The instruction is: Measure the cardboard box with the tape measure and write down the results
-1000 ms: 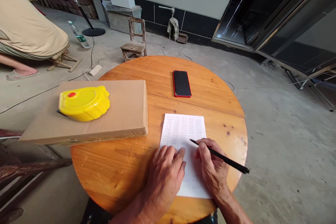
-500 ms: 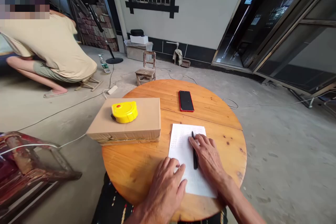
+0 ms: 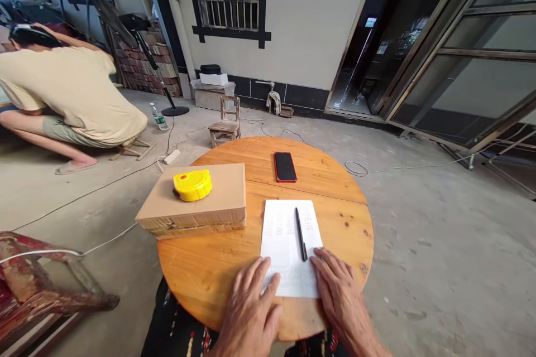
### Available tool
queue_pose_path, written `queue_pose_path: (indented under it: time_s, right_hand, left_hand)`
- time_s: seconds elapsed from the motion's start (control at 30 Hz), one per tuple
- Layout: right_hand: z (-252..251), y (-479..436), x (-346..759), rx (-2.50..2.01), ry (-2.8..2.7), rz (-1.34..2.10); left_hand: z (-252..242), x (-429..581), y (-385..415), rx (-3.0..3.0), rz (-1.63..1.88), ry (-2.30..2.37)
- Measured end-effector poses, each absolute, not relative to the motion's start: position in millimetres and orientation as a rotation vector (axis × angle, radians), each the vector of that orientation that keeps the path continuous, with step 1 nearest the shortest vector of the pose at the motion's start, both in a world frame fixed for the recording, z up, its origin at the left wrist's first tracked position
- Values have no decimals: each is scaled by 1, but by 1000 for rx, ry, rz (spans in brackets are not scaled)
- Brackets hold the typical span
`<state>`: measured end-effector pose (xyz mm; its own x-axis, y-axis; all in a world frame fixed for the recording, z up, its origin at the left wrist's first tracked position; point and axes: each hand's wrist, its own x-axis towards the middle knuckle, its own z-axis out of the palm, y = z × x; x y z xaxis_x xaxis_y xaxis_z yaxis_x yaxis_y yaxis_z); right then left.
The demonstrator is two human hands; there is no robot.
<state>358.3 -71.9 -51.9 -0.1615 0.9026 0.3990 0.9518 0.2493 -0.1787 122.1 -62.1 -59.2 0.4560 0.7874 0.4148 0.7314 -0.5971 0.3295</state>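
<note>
A white sheet of paper [image 3: 280, 256] with rows of small print lies on the round wooden table [image 3: 201, 268]. On it rests a black pen [image 3: 300, 231], slanting, with neither hand on it. My left hand [image 3: 253, 304] lies open at the paper's lower left, fingers stretched and fingertips at its edge. Flat at the lower right edge is my right hand [image 3: 339, 284], open, its fingertips close to the pen's lower end.
A cardboard box [image 3: 226, 192] bearing a yellow tape measure [image 3: 193, 185] stands on the table's left. Behind the paper lies a red-edged phone [image 3: 285, 167]. A small wooden chair [image 3: 226, 122] is beyond the table. A person [image 3: 71, 95] crouches on a low stool at left.
My right hand has come off the pen and moved down to the paper's lower right edge. The paper now lies straighter. The view has shifted slightly.
</note>
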Motion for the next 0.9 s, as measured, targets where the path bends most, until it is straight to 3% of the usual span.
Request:
queue_pose_path:
  time_s: [0.27, 0.4, 0.53, 0.73, 0.9]
  right_hand:
    - [-43, -48, 363, -1545, -1981, -209]
    - [-2, -13, 316, -1399, -2001, -26]
    - [57, 42, 239, -1218, -2183, 56]
    - [106, 123, 139, -1205, -2427, 395]
    - [98, 114, 141, -1202, -2055, 633]
  left_hand:
    - [-60, 135, -58, 2612, 897, 1384]
    - [-60, 97, -54, 2594, 1308, 1388]
    - [-43, 32, -45, 2307, 1490, 1733]
    - [4, -52, 20, 1642, 1551, 1943]
    - [13, -69, 76, 1245, 1270, 1767]
